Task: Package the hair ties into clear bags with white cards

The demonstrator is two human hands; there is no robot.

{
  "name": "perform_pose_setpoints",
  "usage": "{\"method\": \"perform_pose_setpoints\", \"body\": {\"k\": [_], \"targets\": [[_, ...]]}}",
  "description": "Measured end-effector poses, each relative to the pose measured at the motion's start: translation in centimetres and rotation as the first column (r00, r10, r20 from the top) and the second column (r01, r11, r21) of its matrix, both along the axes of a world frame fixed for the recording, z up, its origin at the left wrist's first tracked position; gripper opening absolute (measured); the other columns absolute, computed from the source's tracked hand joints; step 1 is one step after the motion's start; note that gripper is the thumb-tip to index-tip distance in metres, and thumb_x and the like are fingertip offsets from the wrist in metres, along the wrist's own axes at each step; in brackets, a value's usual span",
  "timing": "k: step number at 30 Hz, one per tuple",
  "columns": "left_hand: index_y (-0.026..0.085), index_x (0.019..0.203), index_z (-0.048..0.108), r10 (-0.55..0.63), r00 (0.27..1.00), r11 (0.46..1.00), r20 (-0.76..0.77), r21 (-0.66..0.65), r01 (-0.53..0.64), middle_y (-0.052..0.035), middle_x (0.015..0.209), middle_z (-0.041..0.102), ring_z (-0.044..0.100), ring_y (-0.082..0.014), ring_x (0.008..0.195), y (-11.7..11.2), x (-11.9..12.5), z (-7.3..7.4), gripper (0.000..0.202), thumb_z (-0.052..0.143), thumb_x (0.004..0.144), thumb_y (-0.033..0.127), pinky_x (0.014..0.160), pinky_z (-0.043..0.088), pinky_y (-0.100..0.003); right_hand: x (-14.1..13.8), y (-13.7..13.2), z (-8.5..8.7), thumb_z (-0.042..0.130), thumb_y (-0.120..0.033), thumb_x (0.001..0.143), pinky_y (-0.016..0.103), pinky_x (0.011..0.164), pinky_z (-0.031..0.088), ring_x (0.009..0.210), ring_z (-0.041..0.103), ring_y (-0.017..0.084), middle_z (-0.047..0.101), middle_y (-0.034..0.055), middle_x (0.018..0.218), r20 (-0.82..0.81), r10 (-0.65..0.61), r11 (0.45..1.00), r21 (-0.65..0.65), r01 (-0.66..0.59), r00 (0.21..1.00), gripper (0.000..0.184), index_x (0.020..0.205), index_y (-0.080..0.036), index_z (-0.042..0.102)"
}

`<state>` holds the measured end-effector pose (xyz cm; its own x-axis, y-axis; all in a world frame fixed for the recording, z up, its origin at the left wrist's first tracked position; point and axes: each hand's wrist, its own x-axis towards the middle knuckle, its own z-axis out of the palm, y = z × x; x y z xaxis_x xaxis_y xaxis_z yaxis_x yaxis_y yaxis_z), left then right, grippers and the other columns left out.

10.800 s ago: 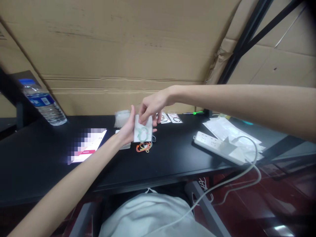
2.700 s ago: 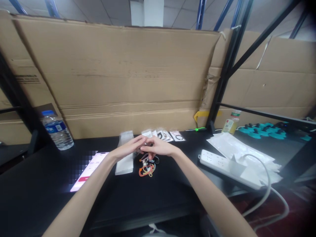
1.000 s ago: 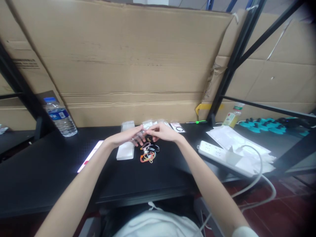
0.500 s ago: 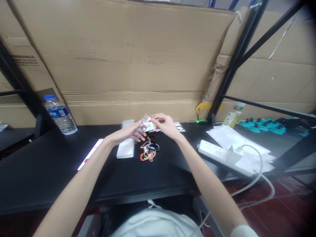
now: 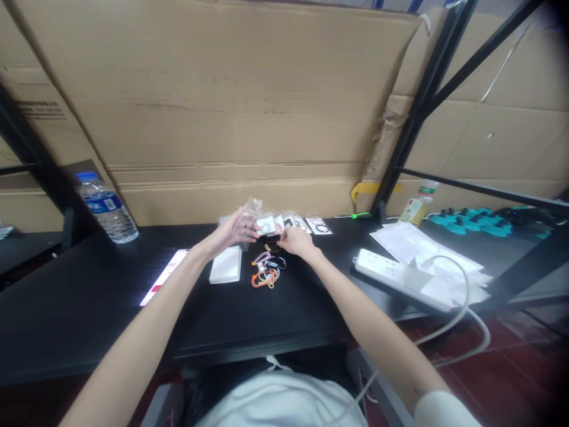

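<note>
My left hand (image 5: 231, 231) holds up a small clear plastic bag (image 5: 249, 214) above the black table (image 5: 89, 308). My right hand (image 5: 296, 242) is lowered to the table with its fingers curled at a dark hair tie (image 5: 271, 248), beside a small heap of coloured hair ties (image 5: 265, 271). A stack of white cards or bags (image 5: 226, 271) lies just left of the heap. Behind my hands, several small packets with rings in them (image 5: 306, 224) lie in a row.
A water bottle (image 5: 104, 207) stands at the back left and a lit phone (image 5: 163, 276) lies left of the stack. A white power strip (image 5: 400, 274) with a cable, flat plastic bags (image 5: 422, 249), a small yellow bottle (image 5: 415, 207) and teal parts (image 5: 471, 216) are on the right. Cardboard walls the back.
My hands have parted. The left hand has lifted the clear bag, and the right hand has dropped from the packet to the hair ties on the table.
</note>
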<state>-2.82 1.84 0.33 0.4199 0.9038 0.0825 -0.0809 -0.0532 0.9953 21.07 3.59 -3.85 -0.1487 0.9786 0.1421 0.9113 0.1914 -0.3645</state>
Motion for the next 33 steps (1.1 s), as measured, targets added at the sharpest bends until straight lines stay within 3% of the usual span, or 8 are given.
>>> {"method": "perform_pose_setpoints", "body": {"k": [8,13,16,20,24,29,33], "targets": [[0.016,0.127,0.062,-0.014,0.998,1.000,-0.068,0.008,0.015,-0.0146,0.109,0.074,0.074,-0.0271,0.096,-0.4,0.2,-0.2,0.057,0.055,0.101,0.067,0.094,0.059,-0.048,0.0,-0.4,0.4,0.071,-0.021,0.091,0.039,0.085,0.055,0.096,0.076,0.032,0.080,0.0162,0.096,-0.004,0.055,0.997,0.054,-0.054,0.999,0.012,0.084,-0.018,0.080],[0.017,0.124,0.062,-0.023,0.996,0.999,-0.084,0.020,0.025,-0.0144,0.109,0.074,0.075,-0.0272,0.097,-0.2,0.2,-0.5,0.058,0.059,0.098,0.068,0.094,0.060,-0.048,0.8,-0.6,1.9,0.068,-0.023,0.097,0.029,0.079,0.053,0.088,0.077,0.023,0.081,0.0108,0.094,-0.076,0.177,0.983,0.072,-0.171,0.981,0.012,0.091,-0.018,0.078],[0.017,0.125,0.061,-0.026,0.994,0.999,-0.106,0.018,0.028,-0.0147,0.110,0.073,0.074,-0.0274,0.098,-0.1,0.2,-0.5,0.061,0.056,0.099,0.071,0.094,0.060,-0.049,1.2,-0.7,2.8,0.069,-0.024,0.099,0.025,0.079,0.052,0.086,0.076,0.018,0.082,0.0063,0.099,-0.171,0.271,0.954,0.178,-0.241,0.947,0.009,0.101,-0.020,0.077],[0.017,0.127,0.062,-0.034,0.991,0.999,-0.132,0.020,0.037,-0.0147,0.111,0.073,0.073,-0.0266,0.097,-0.2,0.4,-0.6,0.062,0.053,0.099,0.072,0.093,0.059,-0.048,1.4,-1.0,3.7,0.064,-0.026,0.102,0.028,0.086,0.052,0.093,0.076,0.020,0.082,0.0046,0.106,-0.269,0.321,0.884,0.429,-0.186,0.908,0.015,0.110,-0.022,0.076],[0.017,0.125,0.065,-0.069,0.987,0.997,-0.146,0.017,0.072,-0.0151,0.111,0.074,0.073,-0.0260,0.097,-0.3,0.5,-0.8,0.062,0.053,0.099,0.072,0.092,0.059,-0.046,1.2,-1.5,4.4,0.059,-0.031,0.106,0.030,0.092,0.052,0.096,0.074,0.020,0.080,0.0057,0.110,-0.348,0.325,0.800,0.597,-0.059,0.880,0.020,0.111,-0.022,0.076],[0.018,0.130,0.065,-0.116,0.974,0.993,-0.192,-0.013,0.116,-0.0161,0.115,0.074,0.073,-0.0276,0.102,-0.7,0.6,-0.9,0.062,0.055,0.099,0.071,0.094,0.058,-0.046,0.8,-2.4,5.0,0.055,-0.036,0.108,0.030,0.091,0.053,0.094,0.072,0.020,0.077,0.0076,0.112,-0.413,0.382,0.723,0.690,0.011,0.827,0.026,0.112,-0.021,0.076],[0.017,0.133,0.064,-0.127,0.967,0.992,-0.222,-0.031,0.123,-0.0167,0.117,0.074,0.073,-0.0285,0.103,-1.1,0.8,-0.8,0.066,0.057,0.097,0.072,0.095,0.057,-0.047,0.5,-2.7,5.2,0.058,-0.037,0.107,0.031,0.092,0.053,0.093,0.072,0.020,0.078,0.0069,0.112,-0.414,0.383,0.748,0.663,-0.015,0.826,0.025,0.111,-0.022,0.077]]}}
